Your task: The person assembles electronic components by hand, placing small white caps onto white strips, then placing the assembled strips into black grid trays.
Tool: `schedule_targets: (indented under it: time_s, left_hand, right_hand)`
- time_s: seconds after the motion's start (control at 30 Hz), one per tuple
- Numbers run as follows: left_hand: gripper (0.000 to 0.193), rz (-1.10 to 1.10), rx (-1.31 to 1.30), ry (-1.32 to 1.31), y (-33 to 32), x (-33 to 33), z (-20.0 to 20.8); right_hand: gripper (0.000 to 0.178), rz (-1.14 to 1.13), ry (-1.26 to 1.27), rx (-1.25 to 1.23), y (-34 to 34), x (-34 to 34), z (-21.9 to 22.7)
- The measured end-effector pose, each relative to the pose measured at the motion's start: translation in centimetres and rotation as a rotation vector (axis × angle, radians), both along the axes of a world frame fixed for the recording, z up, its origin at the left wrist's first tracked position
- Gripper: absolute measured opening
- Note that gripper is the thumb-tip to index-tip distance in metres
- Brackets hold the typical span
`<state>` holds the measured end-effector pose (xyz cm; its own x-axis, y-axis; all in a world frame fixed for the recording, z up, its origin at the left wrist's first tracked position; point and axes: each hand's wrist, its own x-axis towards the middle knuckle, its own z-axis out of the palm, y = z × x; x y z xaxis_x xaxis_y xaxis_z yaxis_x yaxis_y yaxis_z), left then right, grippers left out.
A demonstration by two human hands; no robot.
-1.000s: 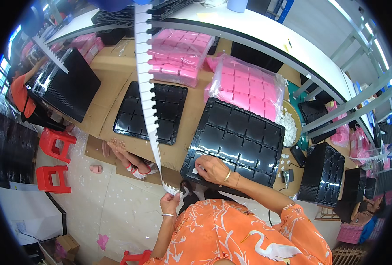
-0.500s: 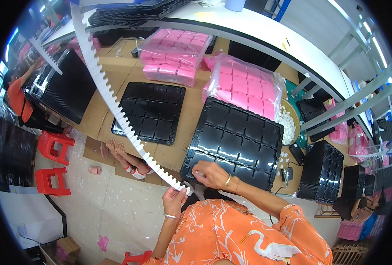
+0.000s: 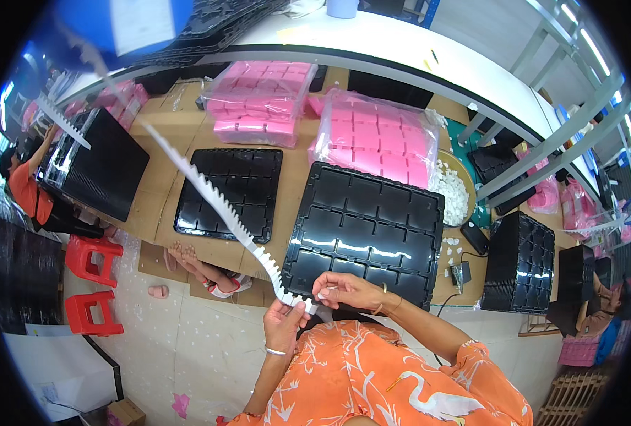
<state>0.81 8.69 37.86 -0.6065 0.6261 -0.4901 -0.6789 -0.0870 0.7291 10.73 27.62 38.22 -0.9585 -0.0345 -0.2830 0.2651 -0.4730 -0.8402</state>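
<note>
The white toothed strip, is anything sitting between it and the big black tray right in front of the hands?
Nothing visible. The white toothed strip is pinched at its near end by the left hand and right hand, right at the near edge of the black tray, whose compartments look empty.

Two clear bags of pink blocks (image 3: pixel 376 138) on cardboard.

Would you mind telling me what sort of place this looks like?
Probably a small factory packing bench: black compartment trays on a cardboard-covered table, bagged stacks of pink parts, and a long white toothed strip.
</note>
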Motion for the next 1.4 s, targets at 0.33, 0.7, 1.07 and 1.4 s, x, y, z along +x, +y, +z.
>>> schedule_targets:
  time_s: [0.33,0.7,1.07,1.4]
  left_hand:
    - [0.019,-0.051,-0.014,0.030,1.8,0.5,0.5]
    - [0.012,0.293,-0.381,0.256,-3.6,-2.0,-7.3]
    - [0.025,0.143,-0.720,0.608,-8.6,-3.3,-19.0]
    - [0.023,0.216,-0.619,0.492,-4.3,-5.1,-15.3]
  right_hand:
    - [0.017,-0.068,0.100,0.659,0.1,-0.5,0.8]
    - [0.009,-0.306,0.293,1.292,14.6,-8.6,0.8]
    - [0.009,-0.238,0.178,1.710,20.1,-14.2,-4.6]
    - [0.005,-0.371,0.348,1.460,15.2,-11.9,-3.8]
